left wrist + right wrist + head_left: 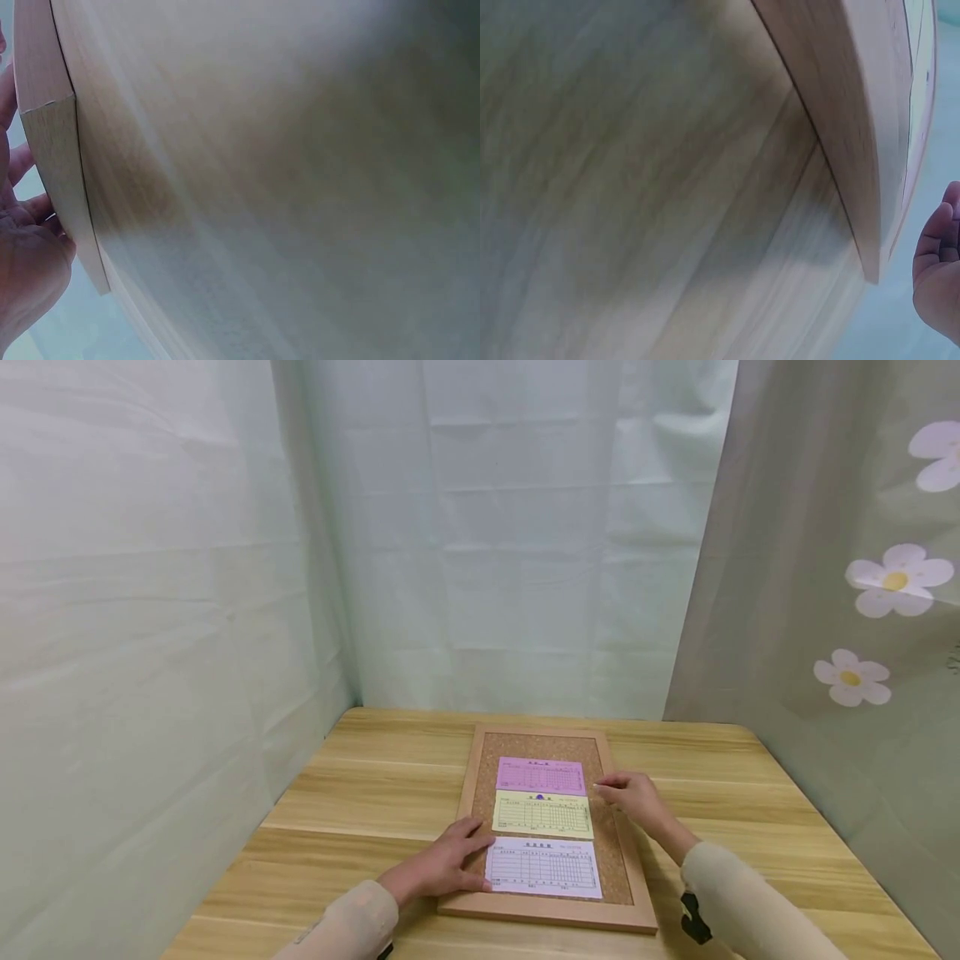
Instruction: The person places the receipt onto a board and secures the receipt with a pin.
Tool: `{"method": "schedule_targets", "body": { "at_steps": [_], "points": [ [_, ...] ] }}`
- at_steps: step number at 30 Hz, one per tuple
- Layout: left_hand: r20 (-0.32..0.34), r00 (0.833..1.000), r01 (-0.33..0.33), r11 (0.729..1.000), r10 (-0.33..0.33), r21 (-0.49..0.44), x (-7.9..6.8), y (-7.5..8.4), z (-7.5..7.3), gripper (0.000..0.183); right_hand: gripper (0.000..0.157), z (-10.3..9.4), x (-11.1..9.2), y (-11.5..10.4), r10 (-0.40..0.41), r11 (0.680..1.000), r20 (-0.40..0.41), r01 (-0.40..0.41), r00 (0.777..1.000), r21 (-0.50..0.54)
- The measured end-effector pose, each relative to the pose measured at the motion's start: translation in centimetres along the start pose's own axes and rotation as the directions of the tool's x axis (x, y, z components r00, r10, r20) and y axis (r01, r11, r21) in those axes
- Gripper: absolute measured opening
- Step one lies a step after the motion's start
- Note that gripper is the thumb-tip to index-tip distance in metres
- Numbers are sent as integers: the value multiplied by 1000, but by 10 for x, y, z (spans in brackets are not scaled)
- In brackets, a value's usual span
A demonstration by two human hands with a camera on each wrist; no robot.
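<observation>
A framed corkboard [618,860] lies flat on the table with three printed form slips on it. The pink slip [540,777] is farthest, a yellow slip [543,817] is in the middle, and the white slip [543,868] is nearest. A round purple-blue pin head [540,797] shows at the yellow slip's top. My left hand [448,858] rests over the frame's left side, spread thumb and forefinger touching the white slip's left edge. Above the board's right side, my right hand [633,795] pinches a small pale object, too small to identify.
The wooden table [360,793] extends around the board on both sides. Pale curtains [525,568] hang behind and at the left; a flowered one [780,593] hangs at the right. Both wrist views show mostly the tabletop and the frame's side edge [56,157].
</observation>
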State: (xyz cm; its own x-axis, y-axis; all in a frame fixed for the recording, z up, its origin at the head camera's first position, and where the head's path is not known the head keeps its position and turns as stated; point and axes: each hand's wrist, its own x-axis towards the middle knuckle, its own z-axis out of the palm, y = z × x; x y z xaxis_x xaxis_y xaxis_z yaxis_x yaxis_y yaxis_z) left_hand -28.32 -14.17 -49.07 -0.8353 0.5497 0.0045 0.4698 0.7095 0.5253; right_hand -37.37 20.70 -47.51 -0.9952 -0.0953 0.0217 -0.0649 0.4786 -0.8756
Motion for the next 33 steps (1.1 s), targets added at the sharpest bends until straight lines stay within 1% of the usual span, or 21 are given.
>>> {"method": "schedule_targets", "body": {
  "at_steps": [4, 6, 10, 15, 19, 22, 28, 31, 33],
  "points": [
    [7, 1000, 14, 1000, -14, 10, 0, -1, 1, 74, 17, 9, -1, -1, -3, 1000, 3, 3, 1000, -3],
    [8, 1000, 14, 1000, -14, 9, 0, -1, 1, 75, 16, 12, -1, -1, -19, 1000, 7, 19, 1000, -7],
    [4, 1000, 4, 1000, -4, -4, 0, -1, 1, 74, 15, 19, -2, -2, -43, 999, 14, 43, 999, 24],
    [4, 1000, 7, 1000, -7, -14, -2, 0, 0, 74, 12, 28, -7, -5, -80, 996, 42, 78, 996, 42],
    [1, 1000, 4, 1000, -4, -19, -1, -1, 0, 74, 8, 36, -12, -10, -101, 995, 69, 100, 992, 24],
    [-1, 1000, 1, 1000, -1, -18, 0, -1, 0, 74, 7, 42, -16, -12, -124, 992, 93, 123, 988, 17],
    [-1, 1000, -5, 1000, 5, -10, 0, -3, 1, 74, 9, 51, -19, -13, -175, 984, 149, 170, 973, 43],
    [2, 1000, -6, 1000, 6, -10, 0, -2, 0, 74, 11, 55, -20, -12, -202, 979, 156, 198, 967, 42],
    [4, 1000, -2, 1000, 3, -8, -1, -1, 0, 74, 11, 57, -21, -12, -206, 979, 157, 202, 966, 39]
  ]
}}
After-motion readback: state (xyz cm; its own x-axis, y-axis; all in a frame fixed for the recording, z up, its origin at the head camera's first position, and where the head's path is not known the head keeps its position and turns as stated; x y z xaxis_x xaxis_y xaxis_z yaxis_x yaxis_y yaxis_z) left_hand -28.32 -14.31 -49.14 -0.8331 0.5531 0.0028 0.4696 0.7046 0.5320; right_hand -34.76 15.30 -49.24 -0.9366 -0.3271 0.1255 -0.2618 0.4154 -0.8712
